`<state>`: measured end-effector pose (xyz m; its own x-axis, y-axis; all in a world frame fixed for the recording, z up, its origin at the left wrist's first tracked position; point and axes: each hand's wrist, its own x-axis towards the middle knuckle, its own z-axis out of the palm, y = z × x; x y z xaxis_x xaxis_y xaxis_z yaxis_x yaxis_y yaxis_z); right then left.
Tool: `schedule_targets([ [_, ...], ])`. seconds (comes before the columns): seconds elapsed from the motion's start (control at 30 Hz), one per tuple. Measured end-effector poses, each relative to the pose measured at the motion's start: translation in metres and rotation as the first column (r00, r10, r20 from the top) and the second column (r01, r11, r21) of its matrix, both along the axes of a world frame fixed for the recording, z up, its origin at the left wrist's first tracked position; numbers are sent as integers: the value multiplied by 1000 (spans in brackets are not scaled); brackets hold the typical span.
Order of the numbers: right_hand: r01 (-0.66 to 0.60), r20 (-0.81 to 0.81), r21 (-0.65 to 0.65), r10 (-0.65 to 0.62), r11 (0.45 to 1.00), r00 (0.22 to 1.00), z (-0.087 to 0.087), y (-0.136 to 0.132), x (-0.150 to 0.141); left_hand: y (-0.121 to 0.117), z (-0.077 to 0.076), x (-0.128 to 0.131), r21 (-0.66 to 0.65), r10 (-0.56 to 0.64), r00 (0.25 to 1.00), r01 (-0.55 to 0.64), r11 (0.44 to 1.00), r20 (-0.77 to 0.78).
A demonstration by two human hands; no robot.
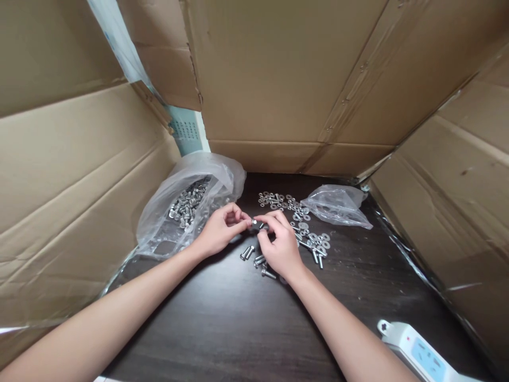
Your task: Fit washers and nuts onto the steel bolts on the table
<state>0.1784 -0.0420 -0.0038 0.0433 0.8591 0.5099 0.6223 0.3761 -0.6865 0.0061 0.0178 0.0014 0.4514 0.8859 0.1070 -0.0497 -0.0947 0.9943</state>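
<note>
My left hand (222, 227) is closed in a pinch, thumb against index finger, at a small shiny metal piece too small to name surely. Facing it, my right hand (281, 245) has its index finger and thumb curled around a short bolt (261, 226), partly hidden by the fingers. The fingertips of both hands almost meet just above the table. Below them lie several bolts with nuts or washers on them (247, 252), some partly under my right hand. Right of that hand spread loose washers (325, 237), nuts and bolts.
At the left stands an open clear plastic bag (159, 212) full of bolts (189, 204). Another thin plastic bag (338, 206) lies at the back right of the dark table (222, 323). Cardboard walls (286, 79) enclose three sides. A white power strip (421, 353) sits front right.
</note>
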Motion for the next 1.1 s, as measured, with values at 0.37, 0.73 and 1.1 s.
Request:
schedule_targets([
  [0.37, -34, 62, -44, 37, 998, 997, 1, 1, -1, -4, -1, 0, 39, -41, 999, 41, 998, -17],
  [0.73, 45, 13, 33, -46, 998, 999, 0, 1, 0, -17, 5, 0, 404, -50, 969, 148, 903, -242],
  [1.1, 19, -16, 43, -18, 999, 1000, 0, 0, 0, -16, 5, 1, 485, 12, 954, 141, 863, -299],
])
